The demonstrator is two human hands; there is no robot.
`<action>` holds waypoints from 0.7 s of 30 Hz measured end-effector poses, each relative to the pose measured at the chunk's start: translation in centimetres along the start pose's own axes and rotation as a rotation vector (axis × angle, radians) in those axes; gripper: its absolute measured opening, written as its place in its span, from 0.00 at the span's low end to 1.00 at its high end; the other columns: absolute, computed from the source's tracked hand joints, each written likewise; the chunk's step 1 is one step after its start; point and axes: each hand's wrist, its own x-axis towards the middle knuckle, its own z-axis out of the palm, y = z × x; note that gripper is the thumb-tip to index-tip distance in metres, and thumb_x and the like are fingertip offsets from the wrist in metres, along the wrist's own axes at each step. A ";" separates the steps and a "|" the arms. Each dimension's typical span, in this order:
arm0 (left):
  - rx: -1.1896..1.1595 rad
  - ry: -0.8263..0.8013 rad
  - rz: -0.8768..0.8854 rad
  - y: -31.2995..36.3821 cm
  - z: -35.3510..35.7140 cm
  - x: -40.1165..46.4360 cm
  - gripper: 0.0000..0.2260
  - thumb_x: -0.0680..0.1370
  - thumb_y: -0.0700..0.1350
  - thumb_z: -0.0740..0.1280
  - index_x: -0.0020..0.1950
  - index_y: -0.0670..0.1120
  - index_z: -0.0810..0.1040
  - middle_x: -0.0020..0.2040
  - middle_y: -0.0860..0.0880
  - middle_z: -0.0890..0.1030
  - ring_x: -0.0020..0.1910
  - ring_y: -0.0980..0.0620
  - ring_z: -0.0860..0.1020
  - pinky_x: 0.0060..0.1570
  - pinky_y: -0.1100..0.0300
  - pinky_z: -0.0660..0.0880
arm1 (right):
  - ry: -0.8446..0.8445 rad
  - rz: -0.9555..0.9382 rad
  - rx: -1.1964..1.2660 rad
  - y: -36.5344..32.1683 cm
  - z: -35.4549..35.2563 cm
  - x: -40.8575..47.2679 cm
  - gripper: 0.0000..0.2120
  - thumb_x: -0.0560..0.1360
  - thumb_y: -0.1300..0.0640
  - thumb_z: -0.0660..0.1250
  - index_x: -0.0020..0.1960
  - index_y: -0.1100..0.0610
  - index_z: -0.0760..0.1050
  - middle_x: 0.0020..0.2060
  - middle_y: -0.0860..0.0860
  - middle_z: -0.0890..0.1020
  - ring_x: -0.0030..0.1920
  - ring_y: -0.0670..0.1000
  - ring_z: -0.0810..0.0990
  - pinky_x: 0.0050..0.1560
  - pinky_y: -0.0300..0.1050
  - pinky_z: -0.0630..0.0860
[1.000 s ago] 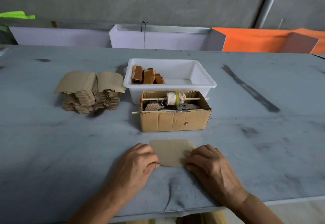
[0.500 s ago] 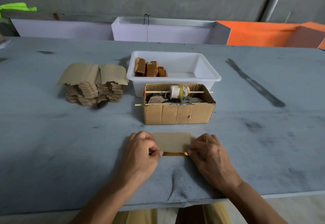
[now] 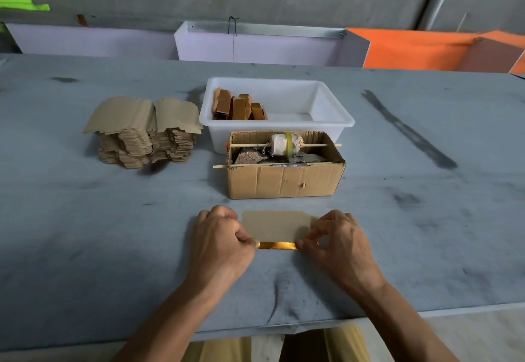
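Head view: we pinch a card blank (image 3: 274, 225) at 6 o'clock, left hand (image 3: 224, 242) and right hand (image 3: 338, 245) each gripping a near corner, its first fold seemingly barely begun; a stack of blanks (image 3: 145, 131) waits at 10 o'clock, few folded pieces (image 3: 238, 105) at 12.

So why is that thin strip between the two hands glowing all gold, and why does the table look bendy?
In the head view the gold foil strip at the near edge of the flat brown card mirrors light and glares; in that same view the wide-angle lens bends the grey table a bit at its edges, and shadows beside the left hand and right hand are soft.
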 end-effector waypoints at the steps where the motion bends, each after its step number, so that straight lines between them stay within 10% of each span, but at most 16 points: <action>1: 0.002 -0.008 -0.012 0.0 0.0 0.1 0.05 0.68 0.50 0.74 0.38 0.49 0.85 0.53 0.58 0.76 0.50 0.57 0.66 0.44 0.70 0.58 | -0.005 0.009 -0.005 0.0 0.0 0.1 0.07 0.69 0.51 0.73 0.42 0.55 0.83 0.43 0.45 0.71 0.51 0.48 0.70 0.47 0.39 0.65; 15: -0.066 -0.011 -0.170 -0.2 -0.1 -0.2 0.12 0.67 0.49 0.75 0.34 0.56 0.72 0.51 0.60 0.69 0.59 0.52 0.64 0.51 0.60 0.55 | 0.065 0.063 0.183 -0.5 0.1 -0.7 0.15 0.67 0.59 0.76 0.32 0.44 0.73 0.39 0.45 0.74 0.48 0.51 0.71 0.47 0.47 0.71; 21: 0.085 0.091 0.183 1.3 -0.6 -1.7 0.10 0.66 0.39 0.74 0.33 0.54 0.80 0.44 0.58 0.75 0.51 0.51 0.73 0.44 0.61 0.57 | 0.266 -0.313 -0.092 -1.8 0.9 -1.6 0.10 0.60 0.71 0.75 0.31 0.57 0.81 0.30 0.51 0.77 0.32 0.56 0.74 0.27 0.48 0.73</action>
